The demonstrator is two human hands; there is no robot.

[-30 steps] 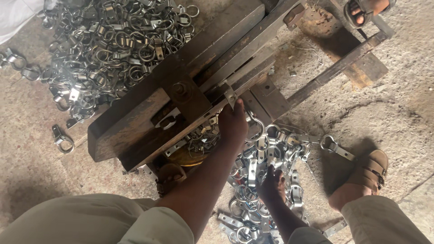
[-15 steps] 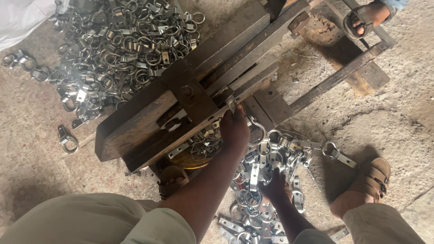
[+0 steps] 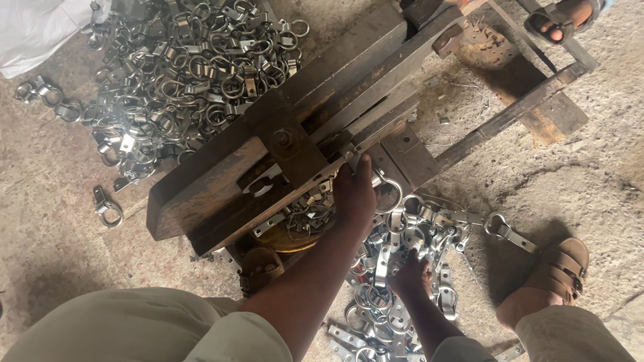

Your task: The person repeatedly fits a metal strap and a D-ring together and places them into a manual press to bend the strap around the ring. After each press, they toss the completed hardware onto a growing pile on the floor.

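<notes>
Our left hand (image 3: 354,194) is up against the front edge of the wooden press block (image 3: 268,144), right where the metal die plate (image 3: 396,157) sits. Fingers are curled under and forward; we see only the back of the hand, so we can't tell whether they pinch a part or just press on the fixture.

Our right hand (image 3: 410,276) is down in the near clamp pile (image 3: 402,248) on the floor, fingers bent into the pieces. They touch several clamps; whether any is actually gripped we can't tell, fingertips are buried.

The block's long axis runs diagonally, lower left to upper right, with the steel rails (image 3: 510,110) continuing the same way toward the top right.

The far clamp pile (image 3: 181,74) lies upper left, behind the block. One loose clamp (image 3: 510,231) lies by our sandalled foot (image 3: 560,268), ring end pointing left.

The yellowish object (image 3: 288,238) under the block is mostly hidden. Another person's foot (image 3: 560,20) is cut off at the top edge.
</notes>
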